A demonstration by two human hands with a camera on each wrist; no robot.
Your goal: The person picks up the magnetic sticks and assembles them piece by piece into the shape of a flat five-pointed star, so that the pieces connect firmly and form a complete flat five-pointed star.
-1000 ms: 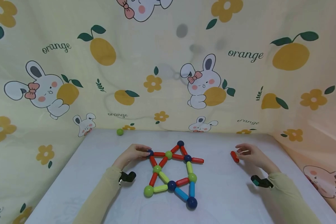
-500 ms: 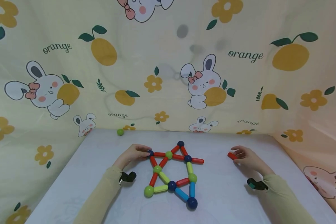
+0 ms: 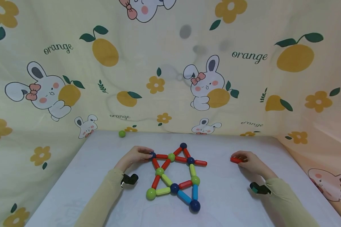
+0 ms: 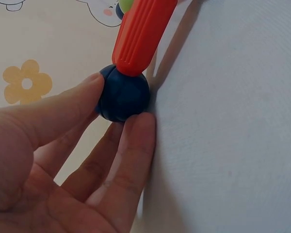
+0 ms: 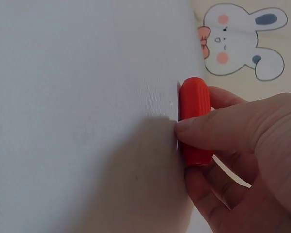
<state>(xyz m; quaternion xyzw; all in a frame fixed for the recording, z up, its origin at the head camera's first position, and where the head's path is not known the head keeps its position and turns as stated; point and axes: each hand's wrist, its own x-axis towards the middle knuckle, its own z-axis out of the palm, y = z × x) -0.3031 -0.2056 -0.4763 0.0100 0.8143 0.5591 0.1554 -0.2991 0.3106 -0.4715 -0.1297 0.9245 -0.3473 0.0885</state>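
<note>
A dark blue ball [image 4: 123,94] at the far left corner of a flat rod-and-ball figure is pinched between the thumb and fingers of my left hand [image 3: 134,156]. A red rod [image 4: 143,39] runs from that ball; the figure joins red, yellow-green and blue rods with green and navy balls. From a navy ball [image 3: 190,160] on its right side, one red rod [image 3: 200,163] sticks out with a free end. Well to the right, my right hand [image 3: 251,162] pinches a loose red magnetic rod [image 5: 195,104], low against the white surface.
A single green ball [image 3: 122,134] lies at the back left of the white table [image 3: 216,195]. Behind the table hangs a cream cloth [image 3: 170,104] printed with rabbits and oranges; it also closes off both sides.
My right hand has moved a little left with the red rod, turning it from steep to nearly level. The left hand and the figure have stayed in place.
</note>
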